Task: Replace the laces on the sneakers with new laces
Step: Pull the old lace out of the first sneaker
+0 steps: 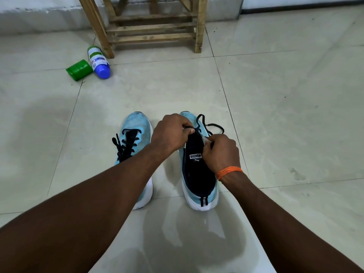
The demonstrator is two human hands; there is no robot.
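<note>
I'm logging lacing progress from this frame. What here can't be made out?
All in the head view:
- Eyelets of the right sneaker: hidden under the left hand and right hand.
- Collar of the left sneaker: covered by the left forearm.
- Label of the bottle: too small to read.
- Top of the stand: cut off by the upper edge.
</note>
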